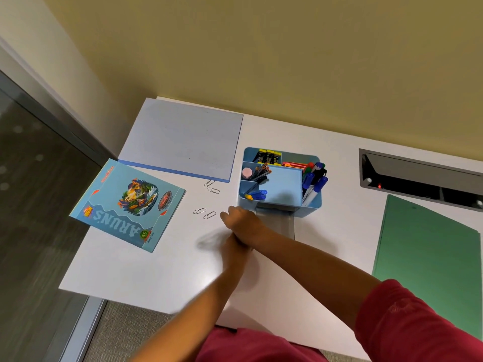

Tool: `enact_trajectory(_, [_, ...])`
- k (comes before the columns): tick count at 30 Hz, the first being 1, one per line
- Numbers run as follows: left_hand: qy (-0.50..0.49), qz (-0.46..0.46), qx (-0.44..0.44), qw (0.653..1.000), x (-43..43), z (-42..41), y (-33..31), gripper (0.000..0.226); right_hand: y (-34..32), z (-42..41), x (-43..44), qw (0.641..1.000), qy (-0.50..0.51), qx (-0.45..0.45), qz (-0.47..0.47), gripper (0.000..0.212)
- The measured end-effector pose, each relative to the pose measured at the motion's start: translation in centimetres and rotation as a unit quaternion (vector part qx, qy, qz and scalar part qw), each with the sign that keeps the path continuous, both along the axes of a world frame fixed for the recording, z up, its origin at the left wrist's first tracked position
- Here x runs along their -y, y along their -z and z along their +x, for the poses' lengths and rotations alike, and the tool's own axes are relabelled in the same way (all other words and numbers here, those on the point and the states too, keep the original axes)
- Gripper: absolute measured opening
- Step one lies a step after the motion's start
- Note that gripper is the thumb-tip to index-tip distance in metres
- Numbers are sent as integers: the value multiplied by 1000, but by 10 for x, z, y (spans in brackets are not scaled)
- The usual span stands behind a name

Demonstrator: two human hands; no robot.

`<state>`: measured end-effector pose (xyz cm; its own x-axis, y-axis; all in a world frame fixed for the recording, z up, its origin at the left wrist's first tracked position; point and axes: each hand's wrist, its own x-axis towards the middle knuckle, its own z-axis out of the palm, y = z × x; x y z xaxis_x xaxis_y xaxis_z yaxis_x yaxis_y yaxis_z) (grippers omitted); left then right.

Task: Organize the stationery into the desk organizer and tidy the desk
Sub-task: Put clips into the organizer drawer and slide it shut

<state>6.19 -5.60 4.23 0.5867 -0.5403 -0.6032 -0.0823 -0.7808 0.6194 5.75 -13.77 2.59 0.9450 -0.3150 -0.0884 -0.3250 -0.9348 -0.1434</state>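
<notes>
A light blue desk organizer stands mid-desk, holding pens, markers, pencils, an eraser and binder clips. A clear grey drawer juts from its front. Several paper clips lie loose on the white desk to its left, two near the organizer's corner and two higher up. My right hand rests knuckles-up just right of the lower clips, fingers curled down; what it holds is hidden. My left hand crosses under the right wrist and is motion-blurred.
A blue "ARUN'S" notebook overhangs the desk's left edge. A pale blue folder lies at the back left. A green folder sits on the right. A dark cable slot is recessed at the back right.
</notes>
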Motion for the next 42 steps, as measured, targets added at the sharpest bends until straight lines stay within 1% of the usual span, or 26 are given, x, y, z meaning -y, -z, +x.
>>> enact_trajectory(2, [22, 6, 21, 1000, 0, 0, 0, 30, -8, -3, -1, 999, -5, 39, 9, 44])
enact_trajectory(4, [71, 8, 61, 996, -1, 0, 1, 31, -17, -10, -3, 995, -12, 70, 71, 42])
enact_trajectory(5, [73, -2, 66, 995, -3, 0, 1, 27, -20, -16, -3, 992, -9, 84, 97, 40])
enact_trajectory(7, [18, -48, 16, 999, -6, 2, 5, 18, -25, -36, -5, 987, 6, 111, 118, 41])
enact_trajectory(9, [-85, -103, -50, 990, -13, 6, 7, 9, -25, -60, -7, 978, 64, 161, 119, 42])
enact_trajectory(11, [-149, -133, -58, 978, -19, 13, 9, 8, -18, -79, -4, 966, 137, 196, 94, 42])
enact_trajectory(13, [-178, -143, -41, 973, -24, 23, 11, 8, -11, -90, 1, 953, 195, 214, 87, 38])
enact_trajectory(16, [-193, -152, -18, 969, -29, 36, 13, 8, -6, -97, 3, 934, 250, 226, 115, 33])
enact_trajectory(19, [-166, -159, 13, 973, -34, 48, 17, 15, -3, -99, 0, 925, 272, 231, 127, 36])
enact_trajectory(21, [-146, -162, 37, 975, -37, 54, 17, 12, -4, -97, -2, 919, 293, 235, 117, 35])
enact_trajectory(23, [-133, -159, 69, 976, -39, 61, 16, 9, -6, -93, -6, 921, 290, 244, 89, 33])
enact_trajectory(25, [-118, -151, 111, 975, -39, 69, 15, 7, -10, -84, -14, 933, 240, 262, 61, 32])
enact_trajectory(26, [-114, -148, 132, 974, -39, 73, 14, 6, -12, -77, -19, 939, 206, 269, 64, 32])
enact_trajectory(27, [-112, -145, 152, 971, -39, 77, 14, 6, -14, -69, -24, 944, 174, 269, 76, 33])
enact_trajectory(29, [-112, -137, 178, 968, -38, 86, 16, 5, -14, -48, -31, 957, 128, 236, 107, 37])
enact_trajectory(33, [-120, -123, 193, 966, -35, 100, 24, 9, -2, -5, -34, 971, 121, 123, 165, 40])
enact_trajectory(37, [-114, -120, 212, 963, -33, 106, 27, 9, 5, 18, -30, 981, 108, 67, 143, 35])
enact_trajectory(42, [-54, -100, 263, 958, -32, 110, 29, 15, 10, 25, -30, 987, 94, 34, 122, 35])
